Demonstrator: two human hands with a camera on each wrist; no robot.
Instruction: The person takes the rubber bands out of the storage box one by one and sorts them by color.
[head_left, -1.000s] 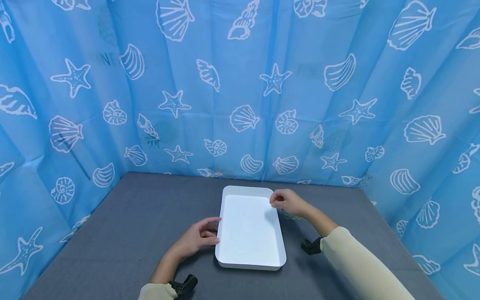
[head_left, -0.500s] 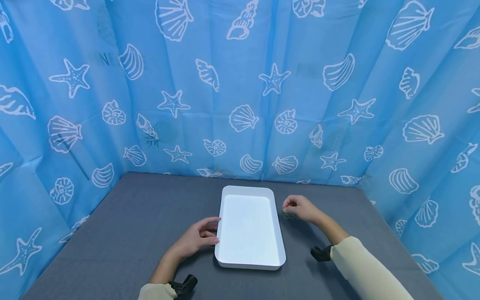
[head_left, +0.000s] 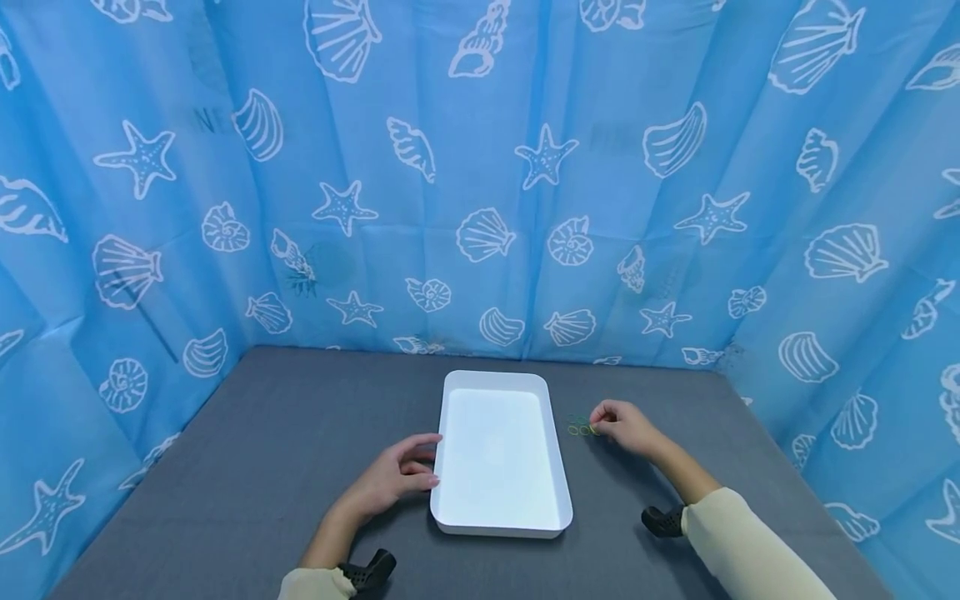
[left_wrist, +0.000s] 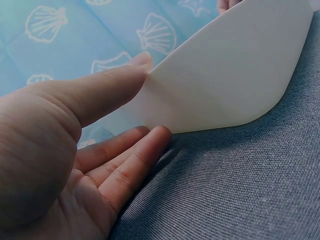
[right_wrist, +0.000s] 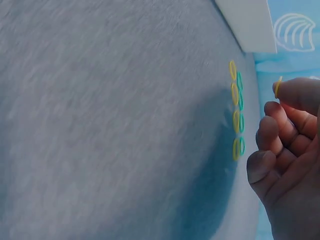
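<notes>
A white rectangular tray [head_left: 450, 417] lies on the grey table, nothing in it. My left hand [head_left: 431, 467] rests against the tray's left wall [left_wrist: 225, 75]; the thumb [left_wrist: 120, 80] lies on the rim and the straight fingers touch the table at its base. To the right of the tray, several small yellow and green rings [head_left: 580, 428] lie in two short rows [right_wrist: 236, 110]. My right hand [head_left: 600, 421] hovers just right of them with fingers curled [right_wrist: 272, 105], and a small yellow ring [right_wrist: 276, 86] is pinched at its fingertips.
Blue curtains printed with shells and starfish [head_left: 480, 167] close in the grey cloth table [head_left: 262, 433] at the back and both sides. Black wrist mounts [head_left: 367, 571] sit on both forearms. Bare tabletop stretches left of the tray.
My right hand has moved from above the tray's far right corner rightward and down to the rings on the table. The left hand and the tray have stayed put.
</notes>
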